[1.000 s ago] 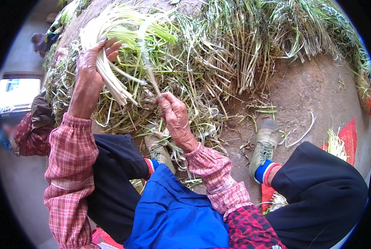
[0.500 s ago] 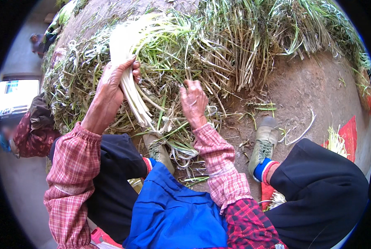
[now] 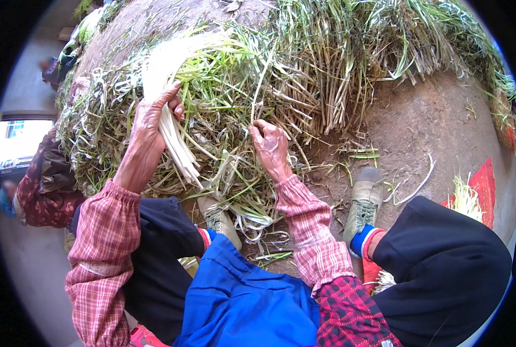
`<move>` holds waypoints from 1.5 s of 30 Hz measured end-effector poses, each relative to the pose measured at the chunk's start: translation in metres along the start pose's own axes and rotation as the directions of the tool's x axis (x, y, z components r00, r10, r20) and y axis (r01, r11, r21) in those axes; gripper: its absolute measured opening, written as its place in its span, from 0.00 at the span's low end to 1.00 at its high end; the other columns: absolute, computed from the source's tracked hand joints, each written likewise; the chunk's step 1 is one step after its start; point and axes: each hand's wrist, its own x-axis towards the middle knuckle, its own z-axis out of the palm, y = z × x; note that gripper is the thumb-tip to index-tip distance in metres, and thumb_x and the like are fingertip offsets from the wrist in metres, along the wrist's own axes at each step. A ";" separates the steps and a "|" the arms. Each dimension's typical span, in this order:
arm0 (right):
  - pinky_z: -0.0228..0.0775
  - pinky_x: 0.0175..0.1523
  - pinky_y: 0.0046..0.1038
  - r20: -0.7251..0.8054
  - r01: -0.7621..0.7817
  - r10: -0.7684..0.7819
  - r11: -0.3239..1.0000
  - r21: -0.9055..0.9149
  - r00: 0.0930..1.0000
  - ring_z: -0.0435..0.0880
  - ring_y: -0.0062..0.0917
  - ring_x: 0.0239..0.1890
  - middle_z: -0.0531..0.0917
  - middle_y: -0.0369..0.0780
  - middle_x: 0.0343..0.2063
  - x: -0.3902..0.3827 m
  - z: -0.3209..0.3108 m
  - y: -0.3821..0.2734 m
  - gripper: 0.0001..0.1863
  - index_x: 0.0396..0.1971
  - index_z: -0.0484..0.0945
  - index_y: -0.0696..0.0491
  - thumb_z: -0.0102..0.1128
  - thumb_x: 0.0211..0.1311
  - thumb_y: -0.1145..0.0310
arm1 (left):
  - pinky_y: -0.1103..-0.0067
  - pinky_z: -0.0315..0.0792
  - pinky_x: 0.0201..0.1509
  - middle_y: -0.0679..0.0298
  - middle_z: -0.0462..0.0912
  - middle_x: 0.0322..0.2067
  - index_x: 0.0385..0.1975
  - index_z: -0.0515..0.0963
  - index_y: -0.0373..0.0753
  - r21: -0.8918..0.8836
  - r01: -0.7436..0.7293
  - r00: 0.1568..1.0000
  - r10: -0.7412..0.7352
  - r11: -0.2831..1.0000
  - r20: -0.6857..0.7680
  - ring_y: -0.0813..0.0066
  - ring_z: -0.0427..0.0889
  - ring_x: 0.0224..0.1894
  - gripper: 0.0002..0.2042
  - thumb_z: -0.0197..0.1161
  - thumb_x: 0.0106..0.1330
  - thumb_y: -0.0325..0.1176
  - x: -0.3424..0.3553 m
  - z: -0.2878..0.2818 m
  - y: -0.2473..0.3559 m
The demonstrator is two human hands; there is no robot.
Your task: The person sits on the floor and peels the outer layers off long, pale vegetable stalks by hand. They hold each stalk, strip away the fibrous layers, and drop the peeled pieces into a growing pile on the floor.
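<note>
My left hand (image 3: pixel 154 130) grips a bunch of long stalks (image 3: pixel 179 147), white at their lower ends and pale green and leafy above, held upright over a heap of loose leaves (image 3: pixel 102 115). To its right, my right hand (image 3: pixel 269 149) is pinched at the lower end of one thin pale stalk (image 3: pixel 262 81), apart from the bunch. The heap of tangled green and dried trimmings lies beneath both hands and spreads down to my left shoe (image 3: pixel 223 222).
A long pile of leafy plants (image 3: pixel 356 58) runs across the far side of the dirt floor (image 3: pixel 408 133). At right, pale stalks (image 3: pixel 463 196) lie on a red sheet (image 3: pixel 483 188) beside my knee. A co-worker (image 3: pixel 47 196) is at the left edge, another person (image 3: pixel 56 69) farther back.
My left hand with the bunch has moved right and down since a second ago. My right hand has moved right, up, then slightly down, away from the bunch.
</note>
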 end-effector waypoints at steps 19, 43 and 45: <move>0.72 0.31 0.30 0.325 0.383 -0.394 0.918 0.100 0.860 0.81 0.35 0.27 0.81 0.43 0.25 -0.062 0.012 -0.057 0.09 0.32 0.79 0.54 0.60 0.53 0.67 | 0.86 0.77 0.29 0.56 0.81 0.39 0.46 0.72 0.29 0.294 0.103 0.992 -0.120 0.950 0.041 0.68 0.83 0.38 0.18 0.64 0.55 0.27 -0.005 -0.009 -0.003; 0.68 0.23 0.14 0.112 -0.144 0.090 0.597 0.790 0.990 0.78 0.15 0.20 0.82 0.38 0.20 0.009 0.005 -0.091 0.06 0.30 0.79 0.62 0.60 0.56 0.74 | 0.87 0.68 0.25 0.63 0.82 0.25 0.36 0.78 0.32 0.450 0.046 0.991 -0.099 0.892 0.094 0.80 0.81 0.24 0.11 0.65 0.53 0.27 -0.025 0.021 -0.021; 0.66 0.21 0.14 0.098 -0.145 0.112 0.574 0.806 0.989 0.79 0.15 0.20 0.82 0.37 0.20 0.005 0.004 -0.092 0.06 0.29 0.79 0.61 0.60 0.56 0.73 | 0.87 0.68 0.25 0.63 0.82 0.25 0.36 0.77 0.32 0.403 0.050 0.992 -0.093 0.914 0.086 0.81 0.81 0.25 0.11 0.65 0.53 0.27 -0.026 0.018 -0.022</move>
